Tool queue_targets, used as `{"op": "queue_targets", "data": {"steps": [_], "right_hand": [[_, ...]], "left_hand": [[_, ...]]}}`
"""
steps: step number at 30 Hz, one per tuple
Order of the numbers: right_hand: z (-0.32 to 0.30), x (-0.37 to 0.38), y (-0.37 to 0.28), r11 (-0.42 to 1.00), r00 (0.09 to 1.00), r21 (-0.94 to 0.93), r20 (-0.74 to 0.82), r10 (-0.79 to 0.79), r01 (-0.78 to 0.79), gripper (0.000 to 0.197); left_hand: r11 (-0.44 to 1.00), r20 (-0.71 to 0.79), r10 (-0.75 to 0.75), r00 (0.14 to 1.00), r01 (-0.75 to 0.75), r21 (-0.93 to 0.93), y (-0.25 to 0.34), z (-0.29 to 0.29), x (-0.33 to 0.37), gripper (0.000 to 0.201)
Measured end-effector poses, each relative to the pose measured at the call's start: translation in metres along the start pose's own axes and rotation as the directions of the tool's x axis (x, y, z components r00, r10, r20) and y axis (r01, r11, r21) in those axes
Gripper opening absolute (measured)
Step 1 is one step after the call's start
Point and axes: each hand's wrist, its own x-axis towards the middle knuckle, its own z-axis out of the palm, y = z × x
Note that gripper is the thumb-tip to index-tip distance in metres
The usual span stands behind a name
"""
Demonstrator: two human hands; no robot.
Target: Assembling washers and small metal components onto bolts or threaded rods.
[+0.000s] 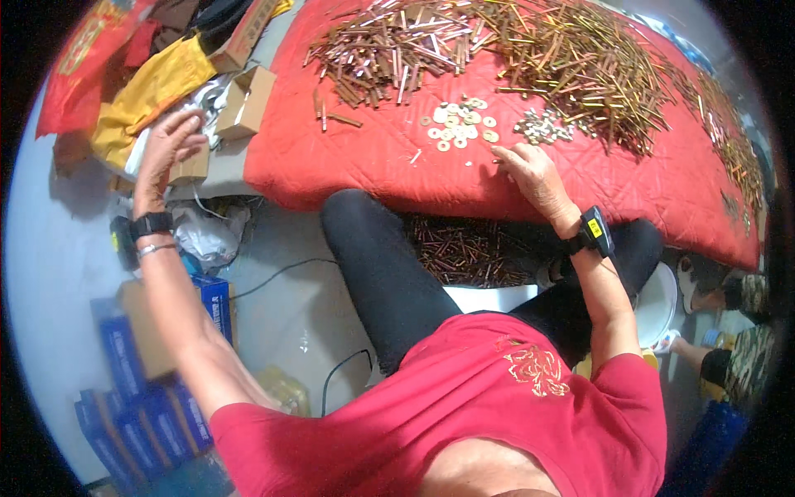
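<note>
Both hands lie on the red quilt (356, 161)'s edges: right hand (530, 170) fingers loosely curled beside washers (458, 126) (about twenty), left hand (170, 141) open over two cardboard boxes (245, 103), gripping nothing.

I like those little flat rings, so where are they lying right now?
The washers lie on the red quilt, just below the rod heap and left of the right hand's fingertips.

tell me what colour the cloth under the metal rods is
Red, quilted cloth, clearest in the head view.

Flat pale washers (458, 124) lie scattered on the red quilted cloth (364, 157), beside small silver nuts (542, 126).
</note>
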Motion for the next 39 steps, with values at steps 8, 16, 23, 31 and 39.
{"op": "queue_targets", "data": {"steps": [8,16,23,31,39], "right_hand": [[0.019,0.004,0.006,0.978,0.973,-0.166,-0.216,0.084,-0.122,0.014],[0.021,0.006,0.008,0.966,0.966,-0.148,-0.182,0.183,-0.211,0.013],[0.017,0.005,0.012,0.969,0.961,-0.103,-0.186,0.205,-0.226,0.015],[0.02,0.008,0.011,0.973,0.958,-0.082,-0.209,0.195,-0.216,0.014],[0.012,-0.003,0.018,0.973,0.922,-0.059,-0.337,0.192,-0.224,0.028]], "left_hand": [[0.985,-0.081,-0.122,0.989,0.111,-0.135,-0.076,0.151,0.068,0.031],[0.785,-0.399,0.076,0.914,0.192,0.589,-0.085,0.237,0.142,0.048],[0.864,-0.307,-0.151,0.94,0.276,0.421,-0.068,0.224,0.135,0.026],[0.916,-0.267,-0.193,0.944,0.271,0.295,-0.115,0.243,0.131,0.048],[0.675,-0.244,-0.002,0.97,0.182,0.715,-0.069,0.288,0.101,0.041]]}}
